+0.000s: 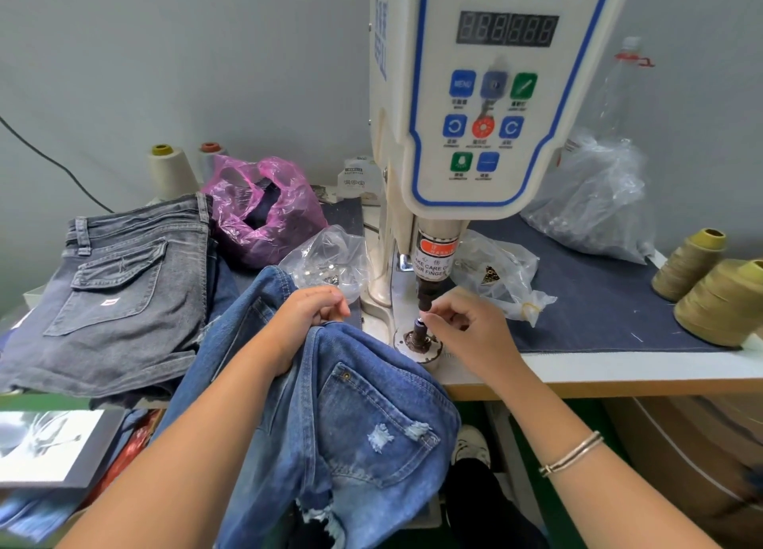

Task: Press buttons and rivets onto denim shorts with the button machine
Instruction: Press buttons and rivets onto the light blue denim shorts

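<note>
Blue denim shorts (330, 416) lower centre, draped off table edge (619, 369). Left hand (313, 305) grips waistband. Right hand (462, 321) pinches small part at lower die (418, 342) under button machine (487, 94). Grey shorts (119, 296) left; bags crowd behind; thread cones (718, 292) right.

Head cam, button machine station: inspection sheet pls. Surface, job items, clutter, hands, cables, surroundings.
Surface: table with a dark blue cloth mat on top.
Job's things: servo button machine, display dark; lower die under the punch; blue denim shorts draped off the table edge; grey denim shorts stacked at left.
Clutter: pink plastic bag, clear bags some with small metal parts, thread cones, clear bottle.
Hands: left hand grips the blue shorts; right hand pinches at the die, fingertips right below the punch.
Cables: one black cable along the wall.
Surroundings: grey wall; cardboard under the table.
</note>
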Action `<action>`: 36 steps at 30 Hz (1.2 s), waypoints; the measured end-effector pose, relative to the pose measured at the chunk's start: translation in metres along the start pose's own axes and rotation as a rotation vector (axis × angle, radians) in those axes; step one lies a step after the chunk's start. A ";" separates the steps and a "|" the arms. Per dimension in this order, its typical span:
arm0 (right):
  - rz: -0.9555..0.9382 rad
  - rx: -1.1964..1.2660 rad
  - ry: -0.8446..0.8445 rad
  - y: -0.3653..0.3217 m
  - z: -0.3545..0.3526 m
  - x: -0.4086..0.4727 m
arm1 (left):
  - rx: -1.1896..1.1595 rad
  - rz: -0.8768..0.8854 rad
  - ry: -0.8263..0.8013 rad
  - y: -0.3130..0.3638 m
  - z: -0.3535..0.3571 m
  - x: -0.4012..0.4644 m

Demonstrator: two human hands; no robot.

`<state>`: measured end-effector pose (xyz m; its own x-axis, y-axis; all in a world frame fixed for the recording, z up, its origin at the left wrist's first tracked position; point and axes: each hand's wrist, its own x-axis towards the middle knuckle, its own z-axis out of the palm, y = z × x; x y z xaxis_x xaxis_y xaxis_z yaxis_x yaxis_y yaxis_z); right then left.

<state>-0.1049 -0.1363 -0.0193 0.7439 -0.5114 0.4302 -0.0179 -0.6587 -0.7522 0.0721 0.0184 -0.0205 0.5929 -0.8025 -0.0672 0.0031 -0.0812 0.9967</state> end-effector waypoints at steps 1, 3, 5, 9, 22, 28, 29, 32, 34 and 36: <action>-0.038 -0.039 -0.004 0.000 -0.002 0.001 | -0.004 0.000 -0.001 0.000 0.000 0.000; -0.101 -0.100 -0.004 0.002 -0.004 0.001 | -0.010 0.000 -0.002 0.001 0.000 -0.001; -0.147 -0.144 0.011 0.003 -0.003 -0.002 | -0.022 -0.003 -0.003 0.001 0.001 -0.001; -0.187 -0.190 0.045 0.005 -0.002 -0.004 | -0.039 -0.009 -0.004 0.002 0.001 -0.002; -0.319 -0.432 0.024 -0.005 -0.009 -0.003 | -0.022 -0.006 -0.013 0.001 0.000 -0.001; -0.321 -0.475 0.063 -0.001 -0.008 -0.012 | -0.010 0.004 -0.016 0.002 0.000 -0.002; -0.271 -0.440 0.087 0.001 -0.007 -0.018 | -0.008 0.004 -0.019 0.001 0.000 -0.002; -0.169 -0.320 0.164 0.000 -0.002 -0.037 | 0.007 0.004 -0.021 0.002 0.000 -0.002; -0.184 -0.253 0.143 -0.006 0.003 -0.050 | 0.055 0.016 -0.045 0.004 0.002 -0.003; -0.131 -0.132 0.040 -0.016 0.008 -0.059 | 0.088 0.057 -0.096 0.008 0.006 -0.005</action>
<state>-0.1436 -0.0913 -0.0371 0.7183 -0.4366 0.5417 -0.0119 -0.7862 -0.6179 0.0640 0.0179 -0.0120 0.5103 -0.8598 -0.0192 -0.1016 -0.0825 0.9914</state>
